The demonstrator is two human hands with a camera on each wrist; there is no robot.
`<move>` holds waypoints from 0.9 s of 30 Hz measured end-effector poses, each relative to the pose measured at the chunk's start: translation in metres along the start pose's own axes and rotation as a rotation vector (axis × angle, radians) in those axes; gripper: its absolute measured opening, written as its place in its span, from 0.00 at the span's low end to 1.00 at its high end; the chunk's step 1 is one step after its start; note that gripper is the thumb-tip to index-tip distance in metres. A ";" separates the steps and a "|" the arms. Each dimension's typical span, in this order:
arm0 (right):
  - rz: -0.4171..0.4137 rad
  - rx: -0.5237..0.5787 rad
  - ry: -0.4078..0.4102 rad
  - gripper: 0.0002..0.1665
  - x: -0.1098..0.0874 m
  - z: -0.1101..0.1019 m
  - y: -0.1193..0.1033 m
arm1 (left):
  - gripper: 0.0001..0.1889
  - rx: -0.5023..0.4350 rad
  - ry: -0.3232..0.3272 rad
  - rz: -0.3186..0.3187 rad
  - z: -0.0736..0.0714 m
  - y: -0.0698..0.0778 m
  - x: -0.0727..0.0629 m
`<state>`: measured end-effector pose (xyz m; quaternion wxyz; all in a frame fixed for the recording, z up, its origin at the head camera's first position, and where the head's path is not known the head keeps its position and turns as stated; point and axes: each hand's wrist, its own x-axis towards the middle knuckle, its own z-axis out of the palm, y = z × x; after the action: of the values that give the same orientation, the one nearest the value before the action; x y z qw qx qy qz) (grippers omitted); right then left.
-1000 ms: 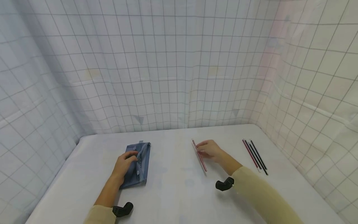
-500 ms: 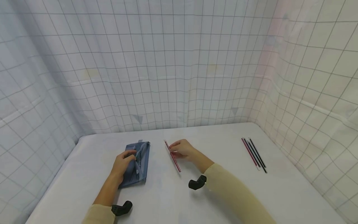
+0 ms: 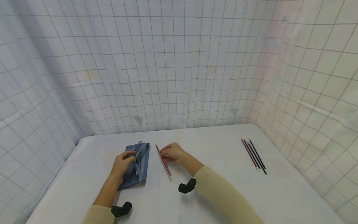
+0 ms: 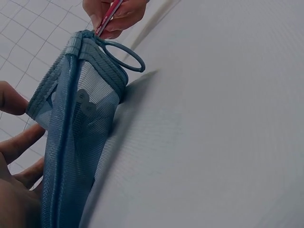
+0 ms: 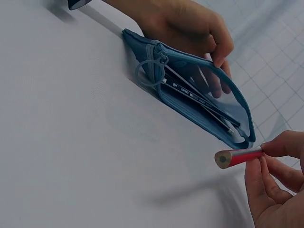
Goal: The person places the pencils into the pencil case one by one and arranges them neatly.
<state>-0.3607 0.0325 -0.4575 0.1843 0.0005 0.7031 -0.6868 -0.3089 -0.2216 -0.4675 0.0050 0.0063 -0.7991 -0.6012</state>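
Note:
On the left of the table lies a blue zippered pencil case (image 3: 144, 165) with its mouth spread apart. My left hand (image 3: 121, 165) holds the upper side of its opening; in the right wrist view fingertips (image 5: 221, 59) sit at the rim and others show through the clear panel. Inside rest dark pencils (image 5: 192, 95), one with white lettering. Just right of the case, my right hand (image 3: 174, 152) pinches a red pencil (image 3: 165, 165) between thumb and fingers. Its flat, unsharpened end (image 5: 223, 159) faces the right wrist camera. A ring pull (image 4: 128, 59) hangs at the case's corner.
Several more pencils, one red (image 3: 249, 152) and others dark (image 3: 258, 157), lie side by side at the table's right. White cloth covers the table (image 3: 212, 199), and gridded white curtains (image 3: 179, 77) surround its back and sides.
My right hand has carried the red pencil leftward across the table, close to the pencil case. The left hand stays at the case's opening.

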 end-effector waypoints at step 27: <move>-0.029 -0.007 0.067 0.07 0.013 0.057 -0.002 | 0.25 -0.004 0.012 -0.033 0.000 -0.003 0.004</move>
<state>-0.3587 -0.0265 -0.4580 0.1507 0.0129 0.7112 -0.6866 -0.3133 -0.2221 -0.4701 -0.0002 0.0231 -0.7977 -0.6026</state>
